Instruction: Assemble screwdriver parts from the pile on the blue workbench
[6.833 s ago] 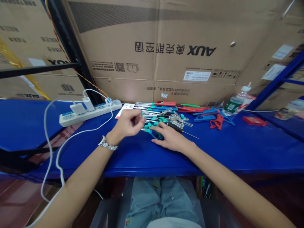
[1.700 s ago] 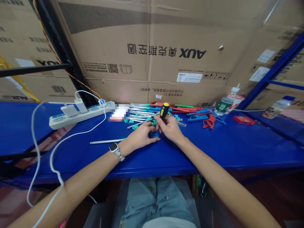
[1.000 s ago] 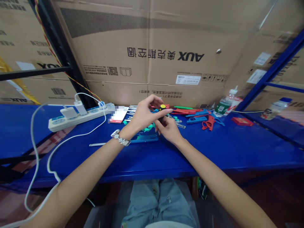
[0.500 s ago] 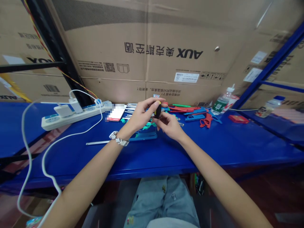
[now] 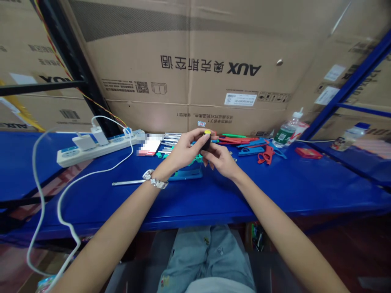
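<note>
A screwdriver (image 5: 207, 142) with a dark handle and a yellow end cap stands nearly upright over the table. My left hand (image 5: 184, 149) is closed round its handle, thumb along the side. Just below, the fingers of my right hand (image 5: 222, 161) pinch at the lower end of the handle; the shaft and tip are hidden by the hands. Under them lie small green plastic parts (image 5: 197, 158) and a blue plastic piece (image 5: 191, 175). A thin metal rod (image 5: 128, 183) lies beside the blue piece, near my left wrist.
A white power strip (image 5: 88, 151) with chargers and loose cables occupies the left. Metal strips (image 5: 172, 136) lie behind my left hand. Red (image 5: 266, 154) and blue (image 5: 251, 151) plastic parts, a bottle (image 5: 285, 132) and a red box (image 5: 308, 153) stand rightward. A big carton (image 5: 183, 36) walls the back.
The screwdriver's top has shifted slightly right and its yellow cap now faces me more. My left hand has turned a little with it; both hands stay together.
</note>
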`<state>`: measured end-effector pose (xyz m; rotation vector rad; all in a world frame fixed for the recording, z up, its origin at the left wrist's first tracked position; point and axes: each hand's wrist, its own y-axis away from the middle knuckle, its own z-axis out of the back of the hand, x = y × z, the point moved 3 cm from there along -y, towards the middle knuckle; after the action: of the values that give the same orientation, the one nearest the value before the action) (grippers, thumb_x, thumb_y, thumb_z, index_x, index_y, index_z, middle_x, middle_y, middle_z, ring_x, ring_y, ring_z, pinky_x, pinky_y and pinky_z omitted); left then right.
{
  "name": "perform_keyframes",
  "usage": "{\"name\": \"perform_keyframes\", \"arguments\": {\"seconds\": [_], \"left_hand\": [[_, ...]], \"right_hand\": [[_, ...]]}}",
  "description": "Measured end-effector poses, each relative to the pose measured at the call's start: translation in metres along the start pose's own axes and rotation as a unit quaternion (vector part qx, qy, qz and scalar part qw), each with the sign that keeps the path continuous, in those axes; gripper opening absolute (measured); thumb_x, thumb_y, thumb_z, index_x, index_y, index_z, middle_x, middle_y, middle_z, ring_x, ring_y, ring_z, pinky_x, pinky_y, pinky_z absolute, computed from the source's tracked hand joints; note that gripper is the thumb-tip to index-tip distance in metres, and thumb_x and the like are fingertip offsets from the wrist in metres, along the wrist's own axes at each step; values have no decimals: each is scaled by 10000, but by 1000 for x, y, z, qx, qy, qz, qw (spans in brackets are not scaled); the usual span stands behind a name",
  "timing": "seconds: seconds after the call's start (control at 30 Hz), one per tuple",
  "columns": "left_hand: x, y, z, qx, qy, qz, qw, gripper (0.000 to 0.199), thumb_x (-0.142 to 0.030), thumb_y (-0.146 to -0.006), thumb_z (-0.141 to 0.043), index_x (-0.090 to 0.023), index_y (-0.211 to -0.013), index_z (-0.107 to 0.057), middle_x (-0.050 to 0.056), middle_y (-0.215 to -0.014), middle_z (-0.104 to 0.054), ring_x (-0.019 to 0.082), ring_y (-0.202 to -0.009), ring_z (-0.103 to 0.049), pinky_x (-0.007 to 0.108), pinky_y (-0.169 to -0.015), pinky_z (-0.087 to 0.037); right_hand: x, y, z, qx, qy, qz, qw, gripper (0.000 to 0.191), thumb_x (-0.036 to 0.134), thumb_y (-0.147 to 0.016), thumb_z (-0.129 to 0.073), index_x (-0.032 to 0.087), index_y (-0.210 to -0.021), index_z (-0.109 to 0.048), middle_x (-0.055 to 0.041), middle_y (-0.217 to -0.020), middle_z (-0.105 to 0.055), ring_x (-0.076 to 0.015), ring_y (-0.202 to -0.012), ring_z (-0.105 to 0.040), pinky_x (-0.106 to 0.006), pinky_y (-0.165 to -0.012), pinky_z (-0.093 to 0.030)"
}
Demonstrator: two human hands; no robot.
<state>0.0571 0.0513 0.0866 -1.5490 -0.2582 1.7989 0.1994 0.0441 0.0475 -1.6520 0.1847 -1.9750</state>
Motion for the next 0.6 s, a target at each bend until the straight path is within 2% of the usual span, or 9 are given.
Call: {"name": "perform_keyframes", "arguments": {"seconds": [0.07, 0.13, 0.2, 0.27, 0.37, 0.47, 0.53, 0.6], "left_hand": [[-1, -1, -1, -13, 0, 1, 1000, 309, -483, -994, -625, -199, -1094, -693, 105, -1109, -776, 211, -1014, -734, 352, -878, -599], [-1, -2, -2, -80, -1, -6, 997, 338, -473, -909, -756, -196, -1085, -676, 101, -1092, -769, 214, -1035, -728, 347, -897, -588], [0, -4, -5, -158, -2, -13, 987, 404, -449, -799, -876, -190, -1015, -656, 82, -1009, -758, 207, -975, -731, 342, -877, -586], [1, -4, -6, -196, 2, -20, 980, 418, -456, -758, -911, -188, -922, -635, 59, -918, -743, 193, -875, -729, 336, -825, -591], [1, -5, -3, -150, 16, -28, 988, 353, -497, -858, -820, -188, -916, -659, 61, -889, -756, 194, -851, -740, 340, -822, -599], [-1, -4, 3, -61, 17, -33, 997, 312, -505, -987, -647, -197, -978, -701, 82, -954, -785, 212, -962, -756, 361, -919, -593], [-2, -4, 3, -29, 14, -33, 999, 320, -490, -1031, -566, -207, -999, -712, 91, -1034, -791, 215, -1054, -746, 366, -981, -573], [-1, -4, 0, -46, 3, -27, 999, 288, -472, -1023, -587, -213, -1049, -711, 95, -1124, -781, 213, -1105, -730, 352, -977, -567]], "right_hand": [[0, -1, 1, -12, 29, 11, 999, 396, 610, -854, -733, 232, -807, -624, 17, -671, -597, -149, -572, -550, -298, -549, -457], [-5, -3, 0, -50, 54, 20, 997, 404, 591, -825, -772, 232, -778, -594, 25, -674, -570, -146, -586, -531, -292, -550, -444], [-12, -6, -4, -81, 63, 20, 994, 430, 581, -796, -803, 239, -754, -546, 34, -667, -535, -147, -594, -516, -286, -541, -433], [-17, -6, -7, -99, 68, 22, 993, 458, 579, -785, -816, 246, -740, -506, 33, -674, -522, -149, -607, -513, -288, -554, -444], [-14, -5, -7, -92, 70, 26, 993, 436, 580, -780, -826, 236, -859, -570, -2, -814, -607, -154, -659, -547, -303, -616, -488], [-7, -2, -4, 0, 47, 13, 999, 415, 605, -869, -725, 222, -1002, -639, -23, -863, -648, -163, -671, -574, -322, -644, -505], [-4, -2, -2, 42, 47, 11, 998, 389, 599, -913, -667, 214, -972, -659, -11, -788, -628, -171, -672, -572, -328, -655, -499], [-5, -3, 1, 19, 66, 24, 997, 367, 571, -882, -710, 211, -879, -635, 7, -740, -591, -164, -670, -544, -318, -653, -473]]}}
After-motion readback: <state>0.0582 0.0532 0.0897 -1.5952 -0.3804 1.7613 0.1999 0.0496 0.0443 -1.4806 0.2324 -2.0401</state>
